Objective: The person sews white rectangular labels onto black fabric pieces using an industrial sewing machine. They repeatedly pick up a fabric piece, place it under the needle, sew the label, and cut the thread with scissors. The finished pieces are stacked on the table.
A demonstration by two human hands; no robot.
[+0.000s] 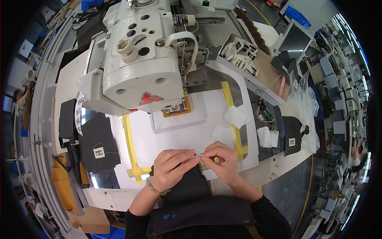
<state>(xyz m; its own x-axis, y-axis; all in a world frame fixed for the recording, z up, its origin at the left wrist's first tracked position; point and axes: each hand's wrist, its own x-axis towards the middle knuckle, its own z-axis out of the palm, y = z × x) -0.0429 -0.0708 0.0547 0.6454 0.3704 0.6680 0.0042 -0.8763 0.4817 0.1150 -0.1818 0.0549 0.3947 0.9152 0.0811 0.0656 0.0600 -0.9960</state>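
Above the front edge of the work table my left hand [172, 166] and my right hand [223, 164] meet fingertip to fingertip. Both are closed in a pinch around a small whitish bit, too small to name. A dark fabric piece [187, 185] hangs below my fingers, in front of my apron; whether the fingers touch it I cannot tell. Beyond my hands lies a white sheet [159, 147] edged with yellow tape [230, 99]. Over the sheet stands a white sewing machine [139, 79], its yellow-edged clamp frame [176, 114] near a clear plate [183, 126].
At left lies dark fabric [95, 133] with a sewn label and loose thread. Thin white patches [234, 116] rest at the sheet's right. Farther right are a tray [258, 81] of labels, a labelled dark piece [293, 127] and a clear plastic bag [304, 105]. A monitor [295, 41] stands behind.
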